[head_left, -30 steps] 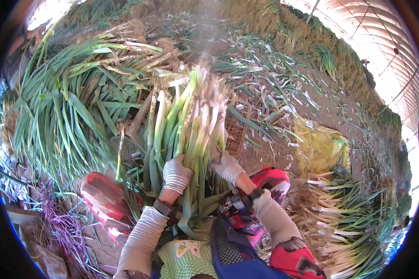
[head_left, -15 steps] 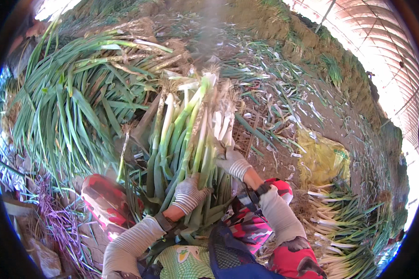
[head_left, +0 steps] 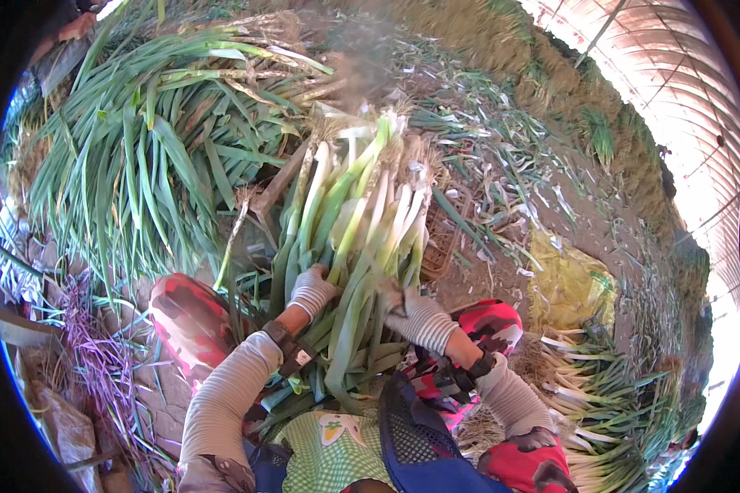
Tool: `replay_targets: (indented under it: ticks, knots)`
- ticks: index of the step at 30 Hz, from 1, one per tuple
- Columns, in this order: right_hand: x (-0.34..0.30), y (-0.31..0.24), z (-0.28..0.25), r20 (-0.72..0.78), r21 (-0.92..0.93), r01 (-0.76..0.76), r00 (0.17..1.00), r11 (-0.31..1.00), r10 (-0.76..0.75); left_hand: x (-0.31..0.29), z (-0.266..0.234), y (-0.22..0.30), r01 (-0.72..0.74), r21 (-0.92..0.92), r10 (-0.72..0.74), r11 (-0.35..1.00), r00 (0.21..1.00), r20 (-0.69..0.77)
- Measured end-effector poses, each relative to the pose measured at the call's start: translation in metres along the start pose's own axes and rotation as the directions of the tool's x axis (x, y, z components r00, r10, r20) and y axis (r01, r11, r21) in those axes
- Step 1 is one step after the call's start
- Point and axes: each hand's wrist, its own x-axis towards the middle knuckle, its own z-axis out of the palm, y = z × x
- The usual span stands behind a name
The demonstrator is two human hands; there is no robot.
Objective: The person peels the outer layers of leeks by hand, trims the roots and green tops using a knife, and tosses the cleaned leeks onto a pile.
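Pale, ribbed arched roof (head_left: 682, 90) at upper right — a thin dark strut (head_left: 601, 34) crosses its edge. Light is strong, blown out white beneath the roof. Brown dirt floor (head_left: 580, 230), leaf scraps (head_left: 506, 156) strewn across — rough brown bank (head_left: 543, 66) curves behind, green tufts (head_left: 598, 135) on it.

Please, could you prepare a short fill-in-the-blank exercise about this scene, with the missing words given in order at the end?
1. The left hand and the right hand both wear ____-patterned gloves.
2. The stalks between the knees have their pale root ends toward the ____ of the picture.
3. The bag lying on the right is ____.
4. The thin strands at the lower left are ____.

Missing words: stripe; top; yellow; purple.
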Motion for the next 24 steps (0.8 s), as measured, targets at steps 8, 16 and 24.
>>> replay_targets:
  ticks: [8,16,24]
  knots:
    - [0.029,0.013,0.001,-0.192,0.077,0.022,0.981,0.997,-0.007,0.005,-0.018,0.025,-0.244,-0.079,0.232,0.967,0.963,-0.140]
    - [0.094,0.025,-0.026,-0.156,0.109,-0.102,0.981,0.989,0.119,0.018,0.022,-0.002,-0.143,-0.104,0.135,0.984,0.988,-0.079]
    - [0.136,0.027,-0.038,-0.130,0.033,-0.183,0.974,0.983,0.186,0.030,0.015,-0.025,-0.224,-0.222,0.237,0.949,0.971,0.033]
